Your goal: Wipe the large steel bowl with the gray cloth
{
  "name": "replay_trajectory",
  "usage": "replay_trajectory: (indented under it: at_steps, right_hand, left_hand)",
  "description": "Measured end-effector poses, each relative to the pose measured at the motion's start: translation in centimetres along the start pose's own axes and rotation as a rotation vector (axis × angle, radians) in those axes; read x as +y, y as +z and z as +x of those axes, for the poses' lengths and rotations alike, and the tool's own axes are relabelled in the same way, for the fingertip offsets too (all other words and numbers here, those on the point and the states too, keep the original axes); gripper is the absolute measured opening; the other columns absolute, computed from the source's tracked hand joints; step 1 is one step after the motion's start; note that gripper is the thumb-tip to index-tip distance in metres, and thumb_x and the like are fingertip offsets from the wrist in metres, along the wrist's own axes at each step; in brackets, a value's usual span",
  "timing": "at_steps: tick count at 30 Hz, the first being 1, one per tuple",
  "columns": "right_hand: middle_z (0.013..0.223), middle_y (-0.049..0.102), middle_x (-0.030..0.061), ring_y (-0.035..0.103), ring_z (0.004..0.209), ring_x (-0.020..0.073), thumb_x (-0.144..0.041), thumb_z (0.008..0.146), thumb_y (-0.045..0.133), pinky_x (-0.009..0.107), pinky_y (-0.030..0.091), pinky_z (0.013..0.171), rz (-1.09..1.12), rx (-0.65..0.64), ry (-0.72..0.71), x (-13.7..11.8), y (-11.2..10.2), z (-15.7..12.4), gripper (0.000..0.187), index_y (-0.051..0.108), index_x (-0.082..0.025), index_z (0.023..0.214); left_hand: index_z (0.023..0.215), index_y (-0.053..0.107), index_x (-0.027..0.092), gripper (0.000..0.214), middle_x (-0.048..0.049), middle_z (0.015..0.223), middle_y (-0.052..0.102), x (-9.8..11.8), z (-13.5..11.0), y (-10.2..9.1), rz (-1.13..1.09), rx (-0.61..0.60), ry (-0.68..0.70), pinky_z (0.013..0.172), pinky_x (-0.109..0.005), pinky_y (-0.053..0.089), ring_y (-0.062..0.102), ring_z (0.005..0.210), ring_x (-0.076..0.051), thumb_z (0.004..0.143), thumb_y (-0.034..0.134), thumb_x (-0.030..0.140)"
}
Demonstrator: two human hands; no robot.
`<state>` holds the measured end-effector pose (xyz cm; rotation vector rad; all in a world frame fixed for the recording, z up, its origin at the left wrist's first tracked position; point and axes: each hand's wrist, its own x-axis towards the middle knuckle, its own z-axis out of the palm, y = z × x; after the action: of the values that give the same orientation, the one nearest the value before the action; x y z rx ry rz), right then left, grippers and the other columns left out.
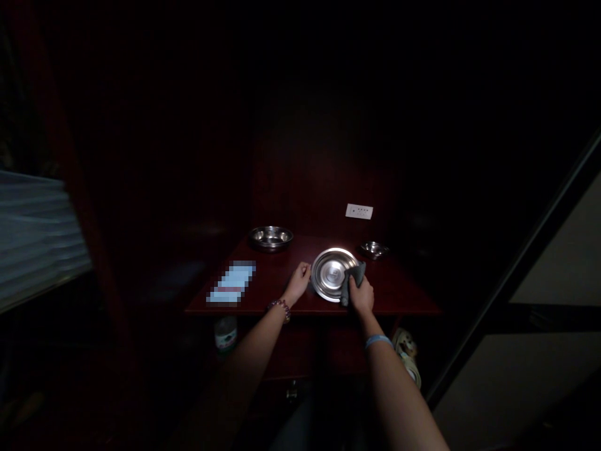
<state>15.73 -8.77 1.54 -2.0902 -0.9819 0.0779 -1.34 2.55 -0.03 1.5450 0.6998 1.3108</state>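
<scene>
A shiny round stainless steel dish (pixel 329 270) is tilted up above the dark red desk, its inside facing me. My left hand (pixel 298 283) is closed at the dish's left rim, with the fingertips partly hidden. In my right hand (pixel 362 295) is a dark grey cloth (pixel 346 287), pressed against the right side of the dish. Behind and to the left stands a larger steel bowl (pixel 271 238). A smaller steel bowl (pixel 374 250) sits at the back right.
The dark red desk (pixel 399 294) has a blurred-out pale rectangle (pixel 232 283) on its left. A white wall socket (pixel 359 211) is on the back panel. Below the desk are a bottle (pixel 226 335) at left and pale shoes (pixel 407 351) at right. Surroundings are very dark.
</scene>
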Motion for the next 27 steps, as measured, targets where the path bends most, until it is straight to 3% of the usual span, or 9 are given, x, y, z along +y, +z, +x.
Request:
replay_trajectory:
  at_steps: [13,27]
  right_hand:
    - [0.11,0.071,0.0139,0.067,0.102,0.0261,-0.048,0.094,0.042,0.033,0.051,0.085,-0.005,-0.008,-0.01,-0.19,-0.01,-0.11,0.048,0.06,-0.017,0.127]
    - [0.108,0.071,0.0118,0.068,0.101,0.0245,-0.048,0.095,0.042,0.032,0.051,0.084,-0.018,-0.017,-0.024,-0.33,-0.1,-0.32,0.048,0.059,-0.02,0.129]
  left_hand:
    - [0.075,0.053,0.018,0.018,0.0024,0.067,0.055,0.73,-0.25,-0.08,-0.005,-0.027,0.006,0.062,-0.024,0.039,0.05,0.062,-0.012,0.087,0.051,0.031]
    - [0.072,0.052,0.02,0.036,0.0031,0.063,0.05,0.85,-0.18,-0.74,-0.015,0.048,0.016,0.06,-0.025,0.039,0.047,0.059,-0.012,0.086,0.053,0.053]
